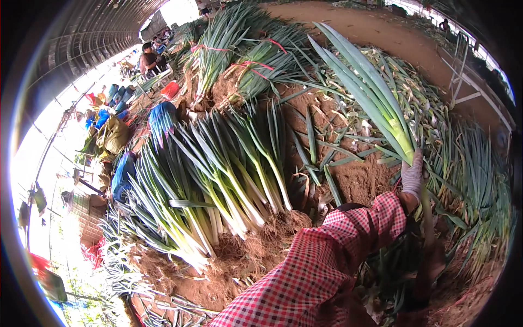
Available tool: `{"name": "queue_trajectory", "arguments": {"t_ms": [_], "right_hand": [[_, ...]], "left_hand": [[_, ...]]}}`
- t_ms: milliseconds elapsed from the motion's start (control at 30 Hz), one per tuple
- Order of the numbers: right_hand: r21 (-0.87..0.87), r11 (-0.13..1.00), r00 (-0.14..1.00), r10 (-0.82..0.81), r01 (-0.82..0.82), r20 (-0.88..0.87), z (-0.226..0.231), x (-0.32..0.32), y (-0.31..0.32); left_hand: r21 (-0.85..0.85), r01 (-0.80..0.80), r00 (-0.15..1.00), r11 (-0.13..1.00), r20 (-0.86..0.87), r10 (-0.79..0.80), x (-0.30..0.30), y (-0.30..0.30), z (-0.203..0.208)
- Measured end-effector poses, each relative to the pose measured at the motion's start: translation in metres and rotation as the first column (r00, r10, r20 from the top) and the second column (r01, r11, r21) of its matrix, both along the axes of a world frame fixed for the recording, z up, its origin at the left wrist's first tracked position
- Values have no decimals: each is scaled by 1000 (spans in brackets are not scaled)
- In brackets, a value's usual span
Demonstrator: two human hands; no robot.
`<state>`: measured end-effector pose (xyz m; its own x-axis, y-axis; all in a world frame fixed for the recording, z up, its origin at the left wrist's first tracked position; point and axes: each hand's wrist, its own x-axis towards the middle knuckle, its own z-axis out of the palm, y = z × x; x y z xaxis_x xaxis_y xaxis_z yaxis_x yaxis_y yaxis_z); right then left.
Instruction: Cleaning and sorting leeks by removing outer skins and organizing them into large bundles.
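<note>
My left hand (412, 175), in a pale glove below a red checked sleeve, is closed around a large green onion (389, 111). The onion's long leaves fan toward the upper left, and its pale stem runs down past the hand into shadow. Under it, my right hand (431, 267) is dark and blurred, and its fingers cannot be made out. To the left of my arm lies a row of large green onions (229, 185) with white stems and earthy roots toward me.
Tied bundles of green onions (218, 49) lie at the back. Stripped leaves (365, 82) are heaped behind my left hand, with more onions (479, 169) at the far right. Bags (114, 134) lie at the left. A person (150, 60) sits farther back. A white metal frame (468, 82) stands at the right.
</note>
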<state>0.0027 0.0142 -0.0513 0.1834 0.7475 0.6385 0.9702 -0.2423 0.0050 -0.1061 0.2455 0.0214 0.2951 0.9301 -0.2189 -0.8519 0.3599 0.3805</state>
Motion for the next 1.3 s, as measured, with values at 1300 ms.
{"name": "queue_trajectory", "arguments": {"t_ms": [1300], "right_hand": [[-264, 918, 568, -53, -296, -821, 28, -30, 32]], "left_hand": [[377, 268, 887, 886, 263, -380, -33, 6, 20]]}}
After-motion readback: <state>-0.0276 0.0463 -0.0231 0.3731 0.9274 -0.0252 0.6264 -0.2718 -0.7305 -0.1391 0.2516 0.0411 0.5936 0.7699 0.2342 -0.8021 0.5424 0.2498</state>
